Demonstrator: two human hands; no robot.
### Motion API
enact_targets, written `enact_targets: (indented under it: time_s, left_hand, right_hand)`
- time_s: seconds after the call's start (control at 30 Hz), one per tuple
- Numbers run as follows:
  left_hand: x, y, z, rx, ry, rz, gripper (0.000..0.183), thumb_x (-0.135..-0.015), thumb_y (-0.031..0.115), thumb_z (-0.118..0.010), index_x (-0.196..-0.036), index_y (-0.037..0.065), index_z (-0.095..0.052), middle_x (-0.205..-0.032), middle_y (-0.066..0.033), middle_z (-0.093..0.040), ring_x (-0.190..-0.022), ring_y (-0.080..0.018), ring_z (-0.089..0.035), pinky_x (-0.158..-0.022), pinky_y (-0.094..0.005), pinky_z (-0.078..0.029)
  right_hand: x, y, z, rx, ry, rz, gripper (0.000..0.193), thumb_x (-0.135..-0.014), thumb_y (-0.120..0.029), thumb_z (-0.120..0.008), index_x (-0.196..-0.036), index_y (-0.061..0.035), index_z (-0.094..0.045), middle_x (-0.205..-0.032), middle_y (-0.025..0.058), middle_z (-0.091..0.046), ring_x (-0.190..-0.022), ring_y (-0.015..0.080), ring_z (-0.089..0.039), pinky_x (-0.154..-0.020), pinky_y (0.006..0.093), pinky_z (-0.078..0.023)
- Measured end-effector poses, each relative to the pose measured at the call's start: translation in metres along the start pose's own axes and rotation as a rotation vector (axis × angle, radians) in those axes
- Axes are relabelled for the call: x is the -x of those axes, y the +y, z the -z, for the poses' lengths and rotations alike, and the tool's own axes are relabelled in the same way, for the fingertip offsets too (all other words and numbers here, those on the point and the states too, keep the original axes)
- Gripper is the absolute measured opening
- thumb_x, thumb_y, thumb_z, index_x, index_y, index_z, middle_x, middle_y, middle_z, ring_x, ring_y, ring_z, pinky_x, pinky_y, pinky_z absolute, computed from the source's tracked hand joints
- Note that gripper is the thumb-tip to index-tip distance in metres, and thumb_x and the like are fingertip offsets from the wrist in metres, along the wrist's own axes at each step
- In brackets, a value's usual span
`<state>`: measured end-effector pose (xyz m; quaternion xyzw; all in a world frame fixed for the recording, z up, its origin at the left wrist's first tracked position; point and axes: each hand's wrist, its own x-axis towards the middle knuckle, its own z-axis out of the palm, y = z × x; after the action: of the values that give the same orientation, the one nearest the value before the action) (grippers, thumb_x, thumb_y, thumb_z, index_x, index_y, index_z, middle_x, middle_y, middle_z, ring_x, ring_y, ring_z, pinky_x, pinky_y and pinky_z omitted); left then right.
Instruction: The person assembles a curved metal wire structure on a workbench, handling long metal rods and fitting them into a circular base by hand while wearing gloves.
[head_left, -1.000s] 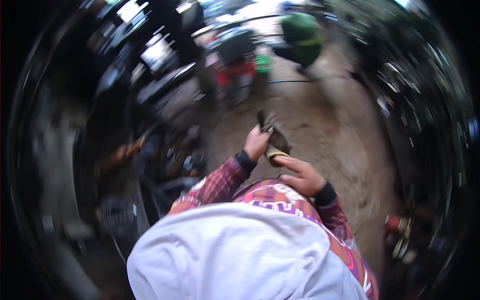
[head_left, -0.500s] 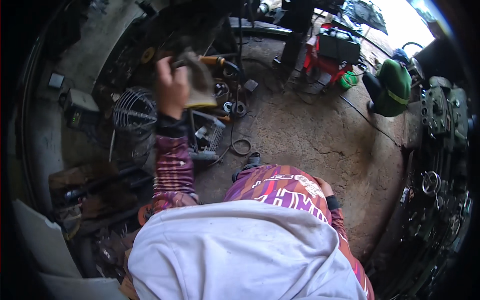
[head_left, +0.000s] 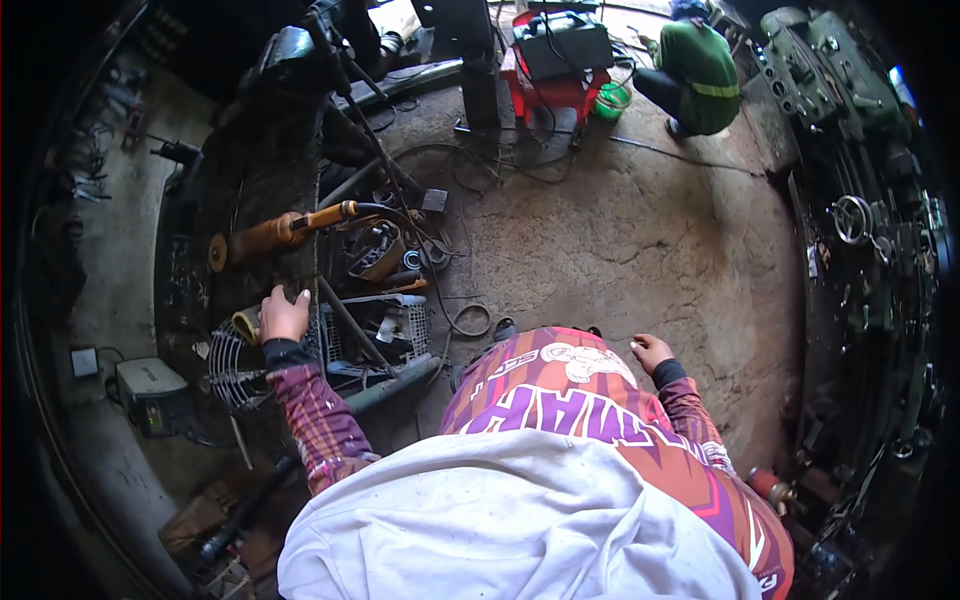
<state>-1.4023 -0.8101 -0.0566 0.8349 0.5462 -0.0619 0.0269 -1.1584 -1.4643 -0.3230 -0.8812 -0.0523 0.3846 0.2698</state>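
My left hand (head_left: 284, 316) is over the near end of the dark workbench at the left, thumb and forefinger apart. A work glove (head_left: 244, 325) with a yellowish edge sticks out beside its palm, gripped by the other fingers as far as I can see; most of it is hidden. Farther along the bench lies an orange angle grinder (head_left: 275, 238), its disc to the left and its cord running off to the right. Low by my right side hangs my right hand (head_left: 652, 352), fingers loosely bent and apart, holding nothing.
Below the bench stand a white wire basket (head_left: 410, 325) and a metal fan guard (head_left: 235, 370). A cable loop (head_left: 470, 320) lies on the concrete floor. A green lathe-like machine (head_left: 860, 215) lines the right. Ahead, a person in green (head_left: 700, 75) crouches near a red stand (head_left: 550, 95).
My left hand has come down and back toward the bench's near end with the glove. The grinder now shows fully. My view has turned, and my right hand is now more visible.
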Motion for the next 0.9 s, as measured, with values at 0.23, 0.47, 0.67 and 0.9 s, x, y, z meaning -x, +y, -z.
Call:
enact_targets:
  time_s: [0.23, 0.47, 0.67, 0.9]
  left_hand:
    - [0.060, 0.151, 0.061, 0.776, -0.238, -0.752, 0.041, -0.094, 0.022, -0.073, -0.126, -0.003, -0.066, -0.115, -0.0187, -0.072, -0.103, -0.0256, -0.072, -0.090, -0.0368, -0.056]
    - [0.108, 0.325, 0.008, 0.307, -0.631, -1.331, 0.051, -0.094, 0.032, -0.073, -0.132, -0.001, -0.062, -0.124, -0.0231, -0.068, -0.115, -0.0361, -0.067, -0.097, -0.0432, -0.054]
    - [0.113, 0.434, -0.072, 0.062, -0.771, -1.210, 0.051, -0.095, 0.037, -0.071, -0.130, 0.000, -0.064, -0.118, -0.0233, -0.072, -0.108, -0.0384, -0.070, -0.094, -0.0455, -0.056]
    - [0.095, 0.495, -0.211, 0.018, -0.913, -0.875, 0.054, -0.095, 0.046, -0.067, -0.127, 0.003, -0.069, -0.123, -0.0217, -0.072, -0.116, -0.0368, -0.068, -0.099, -0.0423, -0.053]
  right_hand:
    - [0.041, 0.072, -0.041, -0.298, 0.004, -0.465, 0.043, -0.097, -0.032, -0.069, -0.130, -0.0035, -0.068, -0.097, 0.0137, -0.077, -0.070, 0.0195, -0.070, -0.068, 0.0359, -0.057]
    - [-0.003, 0.176, -0.103, -0.319, -0.011, -0.385, 0.039, -0.096, -0.036, -0.068, -0.121, -0.0066, -0.075, -0.119, 0.0177, -0.075, -0.111, 0.0295, -0.072, -0.097, 0.0378, -0.054]
    - [-0.046, 0.154, -0.025, -0.413, 0.014, -0.328, 0.035, -0.096, -0.026, -0.071, -0.124, -0.0045, -0.072, -0.104, 0.0158, -0.077, -0.092, 0.0239, -0.073, -0.081, 0.0373, -0.057]
    - [-0.127, 0.214, 0.137, -0.931, 0.233, -0.433, 0.026, -0.103, -0.025, -0.063, -0.124, -0.0098, -0.065, -0.082, 0.0017, -0.066, -0.061, 0.0115, -0.057, -0.046, 0.0292, -0.043]
